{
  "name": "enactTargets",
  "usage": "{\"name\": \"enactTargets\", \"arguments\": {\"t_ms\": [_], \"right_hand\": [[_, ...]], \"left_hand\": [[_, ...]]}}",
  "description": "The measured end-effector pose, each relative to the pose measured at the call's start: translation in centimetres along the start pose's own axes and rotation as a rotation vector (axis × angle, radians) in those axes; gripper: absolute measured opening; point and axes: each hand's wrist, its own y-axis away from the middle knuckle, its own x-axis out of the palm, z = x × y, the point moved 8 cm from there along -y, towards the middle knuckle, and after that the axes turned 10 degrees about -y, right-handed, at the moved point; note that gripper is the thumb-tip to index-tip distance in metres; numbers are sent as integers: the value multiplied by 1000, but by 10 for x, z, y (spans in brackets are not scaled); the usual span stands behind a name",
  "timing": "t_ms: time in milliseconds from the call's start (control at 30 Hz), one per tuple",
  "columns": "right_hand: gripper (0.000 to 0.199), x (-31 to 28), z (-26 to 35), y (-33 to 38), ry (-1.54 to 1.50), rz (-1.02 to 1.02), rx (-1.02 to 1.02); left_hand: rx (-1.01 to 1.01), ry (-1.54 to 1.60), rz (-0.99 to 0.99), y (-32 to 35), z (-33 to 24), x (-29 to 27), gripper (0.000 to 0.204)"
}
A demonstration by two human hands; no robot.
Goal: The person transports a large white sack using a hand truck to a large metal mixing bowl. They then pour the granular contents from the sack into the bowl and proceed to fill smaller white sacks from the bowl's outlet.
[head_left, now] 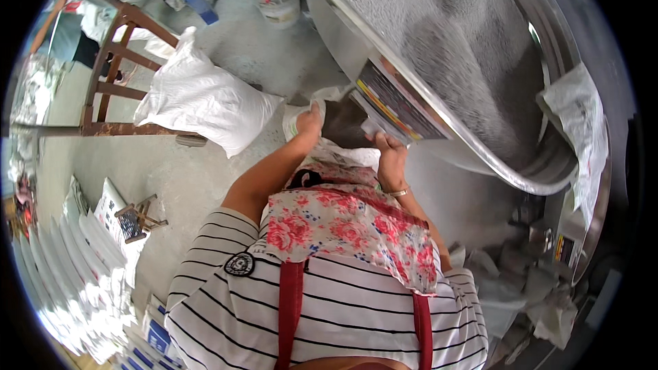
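Note:
A white woven sack point(356, 157) hangs with its mouth open below the outlet of a big metal tub point(329, 31), and dark material shows inside it. My left hand point(310, 123) is closed on the sack's left rim. My right hand point(391, 159), with a bracelet at the wrist, is closed at the sack's right edge, beside the tub's outlet; its grip is partly hidden. Grey granular material point(445, 48) fills the tub, streaked and blurred. A floral apron point(329, 223) covers my front just behind the sack.
A full white sack point(205, 99) leans by a brown wooden frame point(103, 89) at the left. Beyond stands a white bucket point(279, 3). A small folding stool point(140, 218) is near stacked sacks point(62, 260). An empty white bag point(579, 130) drapes over the tub's right rim. Another person point(65, 38) is far left.

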Motion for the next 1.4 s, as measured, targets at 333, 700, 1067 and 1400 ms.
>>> {"name": "enactTargets", "arguments": {"t_ms": [333, 700, 1067, 1400], "right_hand": [[19, 0, -5, 1, -143, -6, -8], [21, -2, -3, 0, -127, 25, -66], [22, -6, -8, -4, 61, 84, -41], [29, -149, -73, 31, 10, -275, -1]], "left_hand": [[6, 222, 9, -17, 14, 17, 61], [-45, 222, 17, 9, -8, -1, 60], [-8, 195, 194, 13, -7, -7, 64], [-71, 568, 337, 6, 1, 20, 55]]}}
